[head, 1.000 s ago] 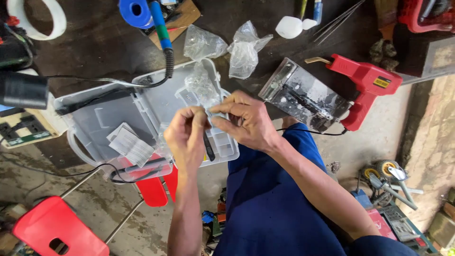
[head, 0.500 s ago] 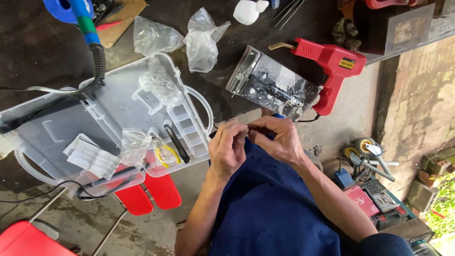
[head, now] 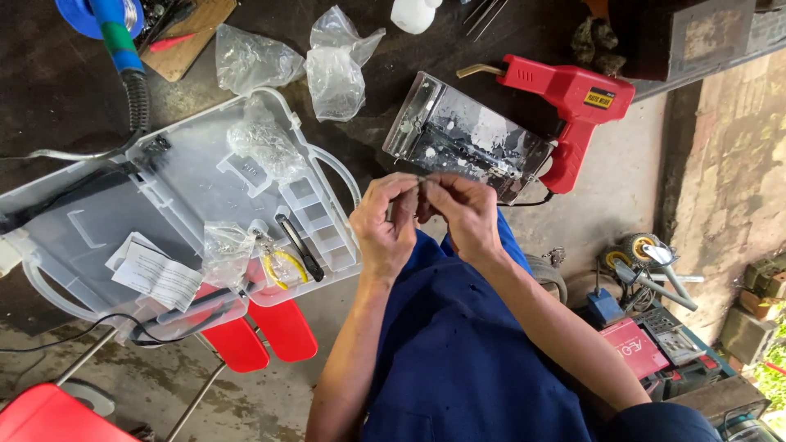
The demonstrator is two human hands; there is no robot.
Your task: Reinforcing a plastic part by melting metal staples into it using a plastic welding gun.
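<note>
My left hand [head: 385, 225] and my right hand [head: 465, 214] meet in front of my chest, fingertips pinched together on a tiny metal part [head: 421, 178]; the part is too small to name. Both hands hover over my blue-clad lap [head: 458, 352], just right of an open clear plastic case [head: 176, 205]. In that case lie yellow-handled pliers [head: 278, 263], a black tool [head: 300, 247], small plastic bags and a folded paper sheet [head: 155, 274].
A red heat-gun-like tool [head: 573, 102] lies beside a shiny metal box [head: 467, 143] just past my hands. Crumpled plastic bags [head: 332, 69] and a blue-green soldering iron handle [head: 119, 41] sit farther off. Red stools [head: 262, 336] stand below; tools clutter the floor at right [head: 647, 327].
My hands have drawn away from the clear case toward my body and to the right, still pinched together on the small part. The view has shifted, so the case now sits at left.
</note>
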